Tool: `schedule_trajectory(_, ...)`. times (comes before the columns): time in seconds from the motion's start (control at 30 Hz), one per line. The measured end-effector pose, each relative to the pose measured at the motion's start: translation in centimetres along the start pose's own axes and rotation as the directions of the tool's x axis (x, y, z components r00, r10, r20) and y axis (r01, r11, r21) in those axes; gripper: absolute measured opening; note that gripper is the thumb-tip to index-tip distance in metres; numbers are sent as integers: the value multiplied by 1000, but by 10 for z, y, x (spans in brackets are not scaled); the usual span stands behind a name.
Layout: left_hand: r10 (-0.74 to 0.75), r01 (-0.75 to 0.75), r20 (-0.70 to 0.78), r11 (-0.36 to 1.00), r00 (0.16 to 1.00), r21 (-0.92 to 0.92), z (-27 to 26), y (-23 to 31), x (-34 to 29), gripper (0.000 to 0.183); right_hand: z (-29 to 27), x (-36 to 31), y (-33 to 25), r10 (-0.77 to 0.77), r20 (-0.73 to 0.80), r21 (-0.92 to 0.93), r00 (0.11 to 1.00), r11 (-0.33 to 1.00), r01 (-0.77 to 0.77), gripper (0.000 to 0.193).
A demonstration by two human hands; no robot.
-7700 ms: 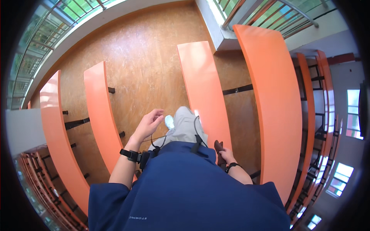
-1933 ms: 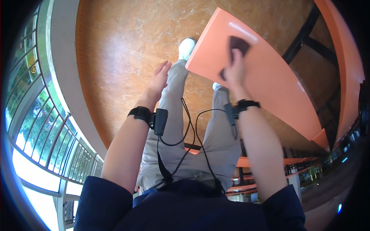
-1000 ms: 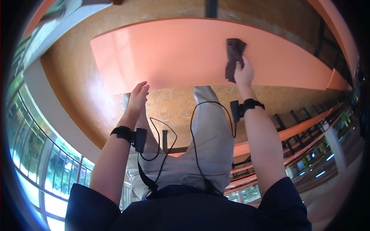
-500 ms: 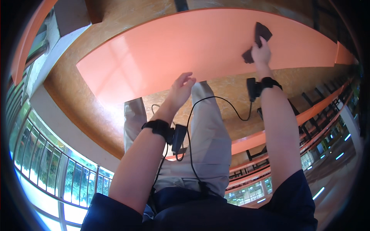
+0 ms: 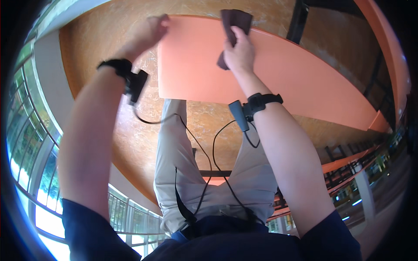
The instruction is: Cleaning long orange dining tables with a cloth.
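R hand (image 5: 241,53) is gripping a dk brown cloth (image 5: 237,20): thumb & fingers are clamping its middle, w/ a wider end spreading out beyond the fingertips and a smaller end poking out on the near-L side of the grip. Orange tabletop (image 5: 198,69) is lying under those fingers and stretching off to their R; the cloth's far end is overlapping the tabletop's far edge, so can't tell if it's pressing flat.

L hand (image 5: 150,32) is blurring; fingers are looking bent, but can't tell how far apart they're sitting. They're showing by the tabletop's far-L corner, L of the cloth; contact unclear.

Behind the R fingers, a blk wrist strap (image 5: 262,102) is carrying a small unit (image 5: 239,115). Blk cable (image 5: 148,123) is trailing back from the L wrist, over gray trousers (image 5: 172,143).
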State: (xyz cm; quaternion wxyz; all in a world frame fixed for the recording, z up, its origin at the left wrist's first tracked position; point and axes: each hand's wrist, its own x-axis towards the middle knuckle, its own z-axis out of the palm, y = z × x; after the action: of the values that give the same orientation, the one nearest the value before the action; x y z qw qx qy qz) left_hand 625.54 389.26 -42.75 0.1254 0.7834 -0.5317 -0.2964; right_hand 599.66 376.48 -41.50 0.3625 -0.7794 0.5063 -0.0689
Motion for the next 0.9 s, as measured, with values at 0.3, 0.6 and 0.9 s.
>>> schedule_trajectory(0.3, -778, 394, 148, 136, 610, -909, 28, 41, -7, 45, 65, -26, -85, -38, 219, 104, 975, 995, 15, 46)
schedule_trajectory(0.6, -803, 539, 16, 385, 595, -749, 58, 53, -51, 41, 3, -58, -34, -37, 589, 453, 808, 843, -292, 51)
schedule_trajectory(0.9, -599, 470, -366, 794, 712, -385, 47, -41, -24, 49, -150, -116, 155, 493, 262, 433, 829, 708, -558, 40)
